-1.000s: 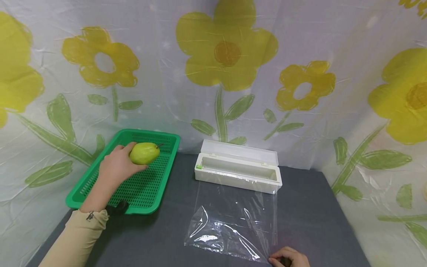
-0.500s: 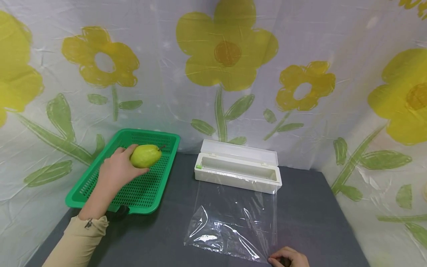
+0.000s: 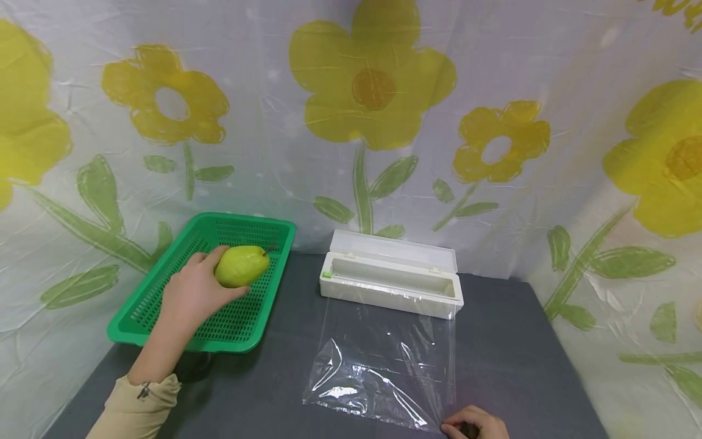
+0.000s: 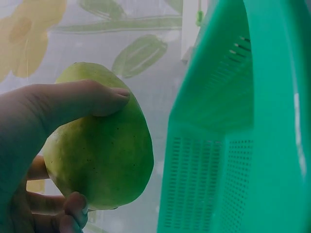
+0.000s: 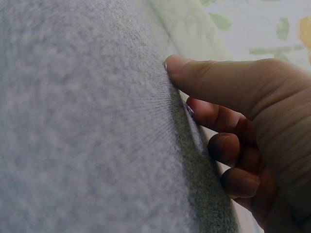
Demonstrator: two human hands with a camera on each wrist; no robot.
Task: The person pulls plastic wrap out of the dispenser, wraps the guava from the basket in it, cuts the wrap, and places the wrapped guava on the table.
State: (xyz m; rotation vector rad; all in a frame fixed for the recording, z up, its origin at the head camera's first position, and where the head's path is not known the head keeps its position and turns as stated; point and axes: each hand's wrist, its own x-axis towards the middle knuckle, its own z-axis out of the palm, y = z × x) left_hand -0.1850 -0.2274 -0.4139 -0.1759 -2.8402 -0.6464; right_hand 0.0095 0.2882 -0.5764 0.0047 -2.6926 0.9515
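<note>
My left hand (image 3: 192, 292) grips a green pear (image 3: 242, 266) above the green basket (image 3: 122, 332). Close up in the left wrist view, the thumb lies across the pear (image 4: 114, 155) and the fingers curl round its other side, with the basket (image 4: 277, 121) beside it. The pear's stem points right in the head view. At the front, my right hand (image 3: 479, 422) pinches the near right corner of a clear sheet of plastic wrap (image 3: 378, 360). The right wrist view has faint creases fanning out from that hand's thumb (image 5: 214, 80); its other fingers are curled.
A white wrap dispenser (image 3: 389, 297) stands at the back of the dark tabletop (image 3: 510, 347) with its lid (image 3: 395, 250) raised. The sheet runs from its front edge toward me. A flower-printed curtain (image 3: 263, 134) rises behind the table.
My left hand has come slightly lower and nearer with the pear, which moves a little down and right in the head view. The right hand and the sheet keep their place.
</note>
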